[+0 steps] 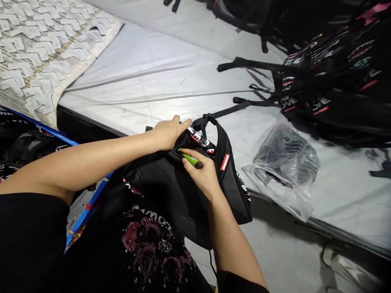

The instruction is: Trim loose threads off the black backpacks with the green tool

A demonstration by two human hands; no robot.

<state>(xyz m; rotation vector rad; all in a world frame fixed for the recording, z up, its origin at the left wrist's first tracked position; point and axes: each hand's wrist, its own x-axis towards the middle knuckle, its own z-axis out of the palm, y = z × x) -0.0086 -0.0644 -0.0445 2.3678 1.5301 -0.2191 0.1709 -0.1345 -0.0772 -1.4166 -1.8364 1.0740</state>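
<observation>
A black backpack [171,179] with printed trim and a small red label lies over the table's near edge, against the person's body. My left hand [169,132] is at its upper edge, fingers bent onto the fabric. Closed around a green tool with a black end [192,159], my right hand [203,171] is just to the right of and below my left hand. The tool's tip meets the black fabric near my left hand and is hard to make out. A black strap [229,110] runs from the backpack's top to the right.
More black printed backpacks [324,89] are piled at the upper right. A clear plastic bag of dark parts [285,156] rests on the white table cover [171,73]. Patterned sheet material [39,49] is at the upper left, above a blue-edged frame [88,211].
</observation>
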